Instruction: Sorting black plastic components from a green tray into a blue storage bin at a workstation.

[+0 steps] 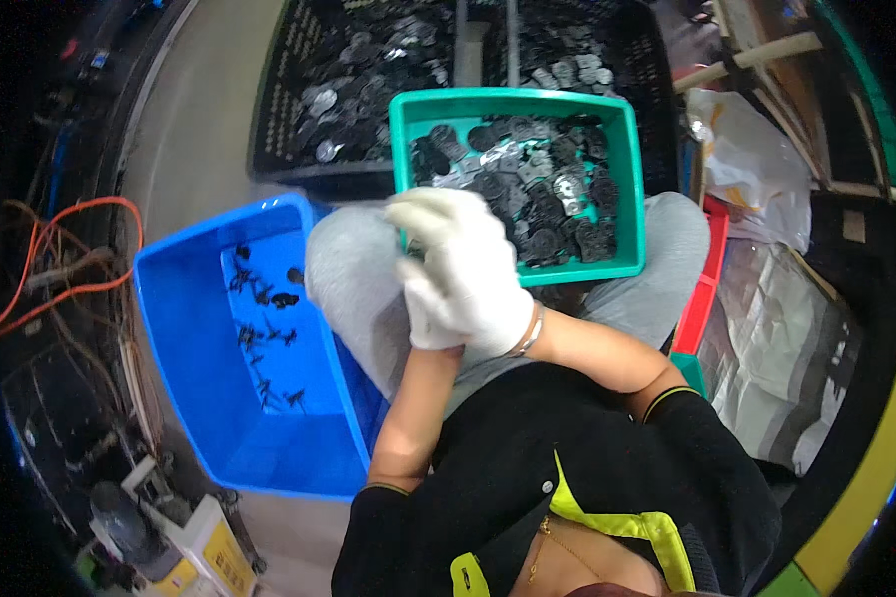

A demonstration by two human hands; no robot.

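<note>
In white gloves, my two hands meet in front of the green bin, above my left knee. My right hand [478, 269] lies over the left, its fingers bent and close together; whatever they hold, if anything, is hidden. Under it shows part of my left hand [431, 313], with most of its fingers covered. Just beyond them, the green bin [518, 97] rests across my legs, holding many flat black and shiny parts [553, 194]. To the left stands a blue bin [194, 368] with several small dark parts [259, 294] scattered over its bottom.
Two black crates [299, 184] heaped with similar dark parts stand behind the green bin. On the right are a red bin edge [705, 289], a white plastic bag [752, 164] and a silvery sack [777, 348]. An orange cable [80, 206] loops at the left.
</note>
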